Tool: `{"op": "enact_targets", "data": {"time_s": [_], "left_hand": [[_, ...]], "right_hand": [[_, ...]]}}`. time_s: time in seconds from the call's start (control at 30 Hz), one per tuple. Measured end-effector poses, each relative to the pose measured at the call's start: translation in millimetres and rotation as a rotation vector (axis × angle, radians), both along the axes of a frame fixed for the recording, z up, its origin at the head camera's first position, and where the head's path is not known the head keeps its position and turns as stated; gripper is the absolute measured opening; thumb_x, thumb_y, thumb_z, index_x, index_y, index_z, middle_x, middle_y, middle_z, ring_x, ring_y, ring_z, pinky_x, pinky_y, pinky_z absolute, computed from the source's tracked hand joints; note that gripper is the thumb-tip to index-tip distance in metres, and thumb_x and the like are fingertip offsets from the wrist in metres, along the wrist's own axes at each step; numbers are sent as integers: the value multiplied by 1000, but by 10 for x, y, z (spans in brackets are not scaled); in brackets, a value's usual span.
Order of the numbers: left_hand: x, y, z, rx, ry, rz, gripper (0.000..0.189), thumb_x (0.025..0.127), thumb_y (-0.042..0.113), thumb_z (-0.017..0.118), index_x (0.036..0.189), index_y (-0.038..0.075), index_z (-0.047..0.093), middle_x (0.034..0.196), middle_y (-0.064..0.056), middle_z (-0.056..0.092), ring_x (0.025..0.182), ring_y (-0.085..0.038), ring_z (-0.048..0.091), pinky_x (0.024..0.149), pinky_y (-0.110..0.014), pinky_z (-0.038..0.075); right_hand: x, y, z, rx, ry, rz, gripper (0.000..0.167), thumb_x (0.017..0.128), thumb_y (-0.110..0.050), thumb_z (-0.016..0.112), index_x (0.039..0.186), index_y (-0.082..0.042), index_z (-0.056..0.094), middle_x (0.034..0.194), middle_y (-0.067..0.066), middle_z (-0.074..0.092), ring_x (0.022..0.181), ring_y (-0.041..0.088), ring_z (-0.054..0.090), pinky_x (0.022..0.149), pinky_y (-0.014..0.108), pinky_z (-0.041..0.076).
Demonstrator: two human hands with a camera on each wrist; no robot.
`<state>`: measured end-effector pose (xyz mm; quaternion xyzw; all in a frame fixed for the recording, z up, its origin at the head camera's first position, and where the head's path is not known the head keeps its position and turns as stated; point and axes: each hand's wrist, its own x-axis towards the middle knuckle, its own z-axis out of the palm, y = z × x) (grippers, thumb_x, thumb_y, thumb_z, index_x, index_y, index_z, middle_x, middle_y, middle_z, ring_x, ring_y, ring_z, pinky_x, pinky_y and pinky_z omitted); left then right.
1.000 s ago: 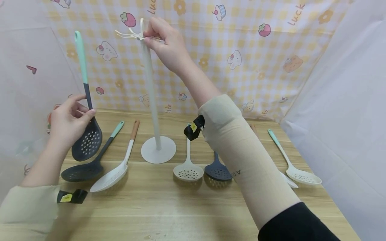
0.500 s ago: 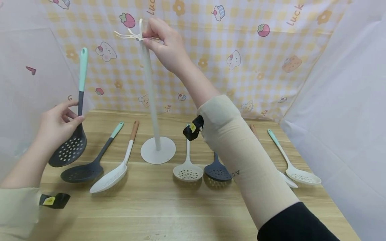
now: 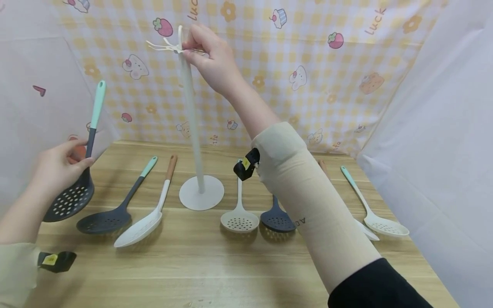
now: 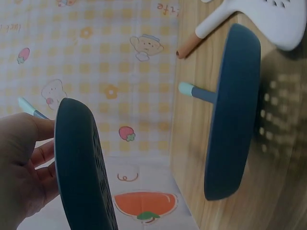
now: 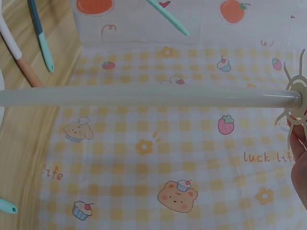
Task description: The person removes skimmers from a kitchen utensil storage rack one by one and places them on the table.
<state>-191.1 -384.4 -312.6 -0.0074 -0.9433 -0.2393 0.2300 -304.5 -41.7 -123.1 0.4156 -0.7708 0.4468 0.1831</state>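
Note:
My left hand (image 3: 55,171) pinches the neck of a dark grey skimmer (image 3: 74,199) with a mint handle end. The skimmer hangs above the table at the left, handle up, its perforated bowl low. In the left wrist view the skimmer (image 4: 79,163) shows its bowl edge-on beside the fingers. My right hand (image 3: 215,60) grips the hook ring (image 3: 175,48) at the top of a tall white utensil stand (image 3: 192,115). The stand rises from a round base (image 3: 212,194) and leans slightly left. Its hooks carry nothing. In the right wrist view only part of the right hand (image 5: 300,160) shows.
Left of the stand lie another dark skimmer (image 3: 105,220) and a white slotted spoon (image 3: 140,230). To the right are a cream skimmer (image 3: 240,221), a dark blue one (image 3: 278,220) and a cream slotted spoon (image 3: 386,226). A white utensil (image 3: 367,231) is partly hidden by my right forearm.
My left hand has moved left and downward with the skimmer, away from the stand. The skimmer's handle now tilts to the right. My right hand keeps its hold on the stand top.

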Motion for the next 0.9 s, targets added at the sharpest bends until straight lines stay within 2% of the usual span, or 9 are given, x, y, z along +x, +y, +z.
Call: {"op": "enact_targets", "data": {"time_s": [0.07, 0.13, 0.27, 0.43, 0.63, 0.77, 0.9], "left_hand": [[-11, -41, -24, -17, -26, 8, 44, 88, 6, 66, 126, -11, 50, 77, -23, 60, 60, -26, 57, 49, -23, 38], [-21, -89, -52, -34, -38, 3, 44, 87, 5, 66, 124, -13, 50, 73, -22, 60, 60, -30, 57, 49, -28, 39], [-35, -172, -124, -79, -95, -5, 45, 86, 6, 68, 121, -14, 49, 66, -17, 59, 58, -30, 56, 49, -35, 39], [-64, -235, -217, -101, -170, -17, 44, 86, 7, 67, 120, -14, 48, 67, -13, 59, 59, -26, 53, 50, -35, 38], [-98, -317, -315, -99, -200, -67, 43, 85, 5, 66, 118, -15, 47, 67, -9, 58, 58, -21, 51, 50, -35, 38], [-116, -364, -369, -106, -223, -91, 44, 84, 5, 67, 117, -16, 47, 67, -10, 60, 61, -28, 57, 52, -36, 41], [-126, -408, -404, -126, -270, -103, 45, 85, 7, 68, 115, -18, 47, 68, -15, 61, 67, -37, 59, 56, -46, 45]], "right_hand": [[-1, -2, -1, -3, -6, 0, 17, 92, -4, 58, 82, -12, 48, 98, 0, 52, 105, 6, 51, 92, 13, 35], [2, -3, -2, -2, -11, -1, 16, 92, -4, 58, 82, -12, 48, 98, -1, 52, 105, 6, 51, 92, 14, 35], [11, -7, -4, 10, -8, -9, 16, 92, -5, 59, 83, -12, 48, 98, -1, 52, 105, 6, 50, 92, 13, 34], [12, -9, -7, 15, 0, -16, 15, 92, -6, 59, 83, -12, 49, 97, -1, 52, 103, 6, 50, 92, 13, 34], [5, -8, -7, 23, 11, -22, 15, 92, -6, 59, 83, -12, 49, 97, -1, 52, 104, 6, 50, 92, 13, 34], [2, -13, -2, 34, 18, -31, 14, 93, -8, 59, 84, -13, 49, 99, -2, 53, 107, 5, 50, 93, 13, 33], [4, -21, 0, 37, 15, -31, 13, 93, -8, 59, 85, -13, 50, 100, -2, 53, 107, 5, 50, 93, 12, 33]]}}
